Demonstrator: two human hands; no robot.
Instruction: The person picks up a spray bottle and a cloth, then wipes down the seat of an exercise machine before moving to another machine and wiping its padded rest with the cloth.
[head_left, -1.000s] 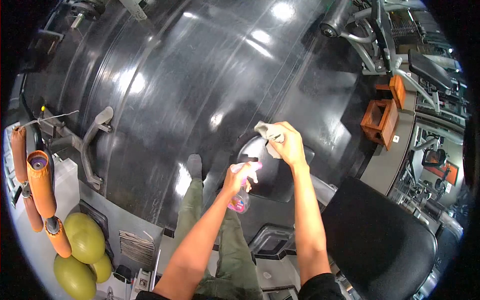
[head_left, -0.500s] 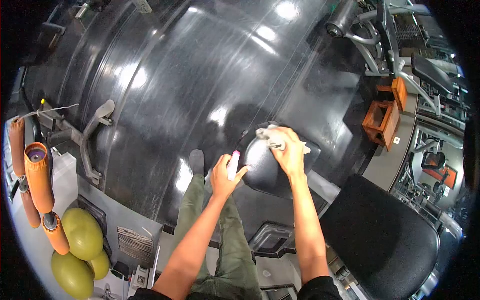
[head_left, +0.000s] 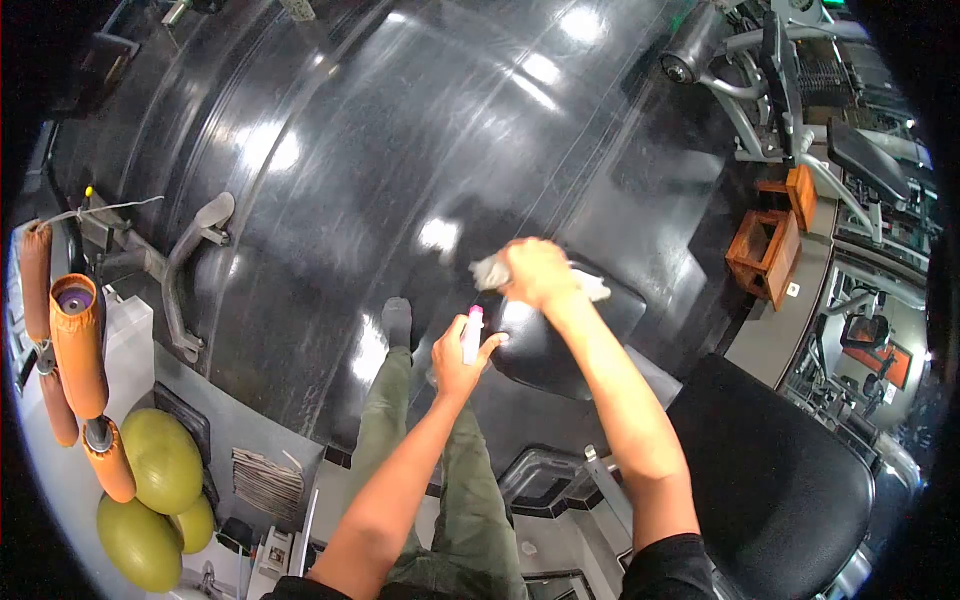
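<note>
My left hand [head_left: 458,360] is closed round a white spray bottle [head_left: 471,343] with a pink top, held close to the near left edge of a black padded seat [head_left: 560,350]. Over the far left part of that seat, my right hand [head_left: 540,272] presses a crumpled whitish cloth [head_left: 490,271]. Folds of the cloth stick out on both sides of the fingers. The hand and forearm hide part of the seat.
A larger black pad [head_left: 770,480] stands at the lower right. Wooden boxes [head_left: 763,250] and weight machines line the right side. Orange padded rollers [head_left: 78,350] and green balls [head_left: 160,465] are at the left. A metal machine leg [head_left: 178,280] rests on the dark floor.
My right hand has moved left across the seat with the cloth, toward its far left edge. My left hand keeps the bottle in nearly the same place.
</note>
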